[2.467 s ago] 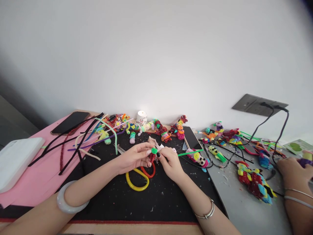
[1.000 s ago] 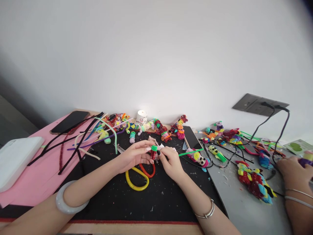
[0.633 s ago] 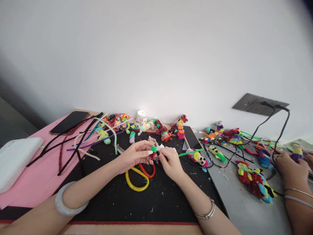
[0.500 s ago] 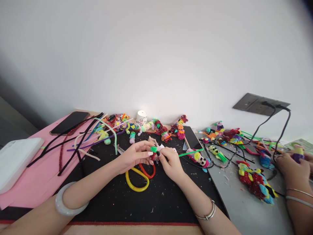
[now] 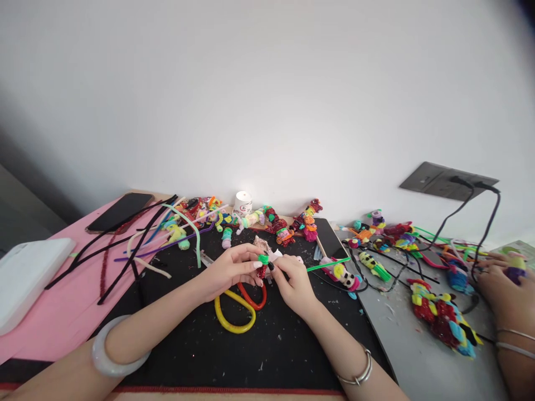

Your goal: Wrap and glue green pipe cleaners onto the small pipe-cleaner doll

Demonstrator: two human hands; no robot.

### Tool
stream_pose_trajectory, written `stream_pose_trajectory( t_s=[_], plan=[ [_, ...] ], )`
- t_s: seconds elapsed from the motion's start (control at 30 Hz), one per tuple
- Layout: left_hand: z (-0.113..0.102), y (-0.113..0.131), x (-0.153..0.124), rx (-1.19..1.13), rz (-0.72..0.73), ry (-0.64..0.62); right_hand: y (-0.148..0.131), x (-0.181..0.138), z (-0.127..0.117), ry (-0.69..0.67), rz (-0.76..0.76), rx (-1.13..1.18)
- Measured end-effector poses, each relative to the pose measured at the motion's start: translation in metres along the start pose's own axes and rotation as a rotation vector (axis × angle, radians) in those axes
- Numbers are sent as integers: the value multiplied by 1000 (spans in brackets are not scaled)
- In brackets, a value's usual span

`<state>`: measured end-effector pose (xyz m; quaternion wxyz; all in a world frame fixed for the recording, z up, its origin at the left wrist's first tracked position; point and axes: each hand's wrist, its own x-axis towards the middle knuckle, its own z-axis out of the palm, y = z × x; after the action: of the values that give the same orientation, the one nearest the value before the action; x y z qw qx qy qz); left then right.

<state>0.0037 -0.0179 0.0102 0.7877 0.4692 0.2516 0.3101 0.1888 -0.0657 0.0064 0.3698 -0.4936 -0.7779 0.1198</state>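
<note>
My left hand [image 5: 228, 270] and my right hand [image 5: 292, 279] meet over the black mat [image 5: 200, 340], both pinched on a small pipe-cleaner figure [image 5: 262, 265] with a red sparkly body and a green top. A long green pipe cleaner [image 5: 330, 263] runs out to the right from beside my right hand. Under my hands lie scissors with a yellow and a red loop handle [image 5: 236, 309]. A pale bangle sits on my left wrist, a silver one on my right.
Loose pipe cleaners [image 5: 137, 239] and finished figures [image 5: 276, 223] lie along the back. A phone [image 5: 120, 212] rests on pink paper [image 5: 54, 312], a white box [image 5: 25, 275] at left. Another person's hand [image 5: 504, 287] holds a purple piece at right. Cables run to a wall socket [image 5: 447, 181].
My hands stay in the same place, fingers shifting slightly on the figure. The other person's hand at right has lifted and moved a purple piece. The view has tilted a little.
</note>
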Motion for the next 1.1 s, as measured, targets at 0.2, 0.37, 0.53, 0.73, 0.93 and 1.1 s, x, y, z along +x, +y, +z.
stream_pose_trajectory(
  t_s=[0.2, 0.37, 0.53, 0.73, 0.93, 1.1],
  plan=[
    [2, 1, 0, -10, 5, 3, 1, 2, 0, 10, -5, -41],
    [5, 2, -2, 5, 20, 13, 2, 2, -1, 34, 36, -68],
    [5, 3, -2, 48, 37, 37, 1, 2, -1, 29, 32, -53],
    [5, 3, -1, 47, 44, 38, 2, 2, -1, 18, 25, -34],
    [5, 1, -2, 54, 37, 52, 2, 2, 0, 8, 21, -42],
    [5, -2, -1, 41, 33, 40, 2, 1, 2, 12, 14, -39]
  ],
)
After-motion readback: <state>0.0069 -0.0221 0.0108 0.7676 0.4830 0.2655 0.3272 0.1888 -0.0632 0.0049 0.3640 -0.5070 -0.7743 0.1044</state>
